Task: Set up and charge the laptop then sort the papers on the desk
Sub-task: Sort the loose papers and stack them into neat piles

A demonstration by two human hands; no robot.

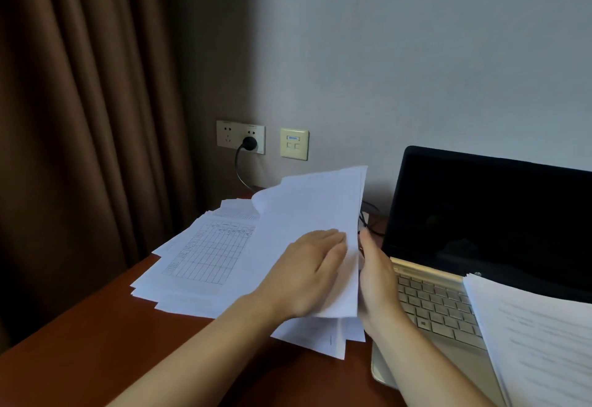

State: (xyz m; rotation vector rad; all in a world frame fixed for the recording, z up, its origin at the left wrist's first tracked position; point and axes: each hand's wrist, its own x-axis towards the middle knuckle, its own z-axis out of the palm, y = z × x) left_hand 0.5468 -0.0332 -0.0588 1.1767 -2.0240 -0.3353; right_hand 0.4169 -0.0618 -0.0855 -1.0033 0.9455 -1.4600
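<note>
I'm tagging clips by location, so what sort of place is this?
Probably a hotel room or small office corner: a wooden desk against a plain wall, a heavy brown curtain, and a power socket beside a data-port plate, with a laptop and papers spread out.

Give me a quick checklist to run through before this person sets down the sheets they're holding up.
1. Plug seated in wall socket: ok.
2. Laptop open: ok. Its screen is dark, so charging: cannot tell.
3. Raised sheets supported: ok, left hand flat against them, right hand holding their edge.
4. Keyboard free: not ok, a paper stack lies on its right side.
5. Loose papers on the desk sorted: not ok, fanned out unevenly.
</note>
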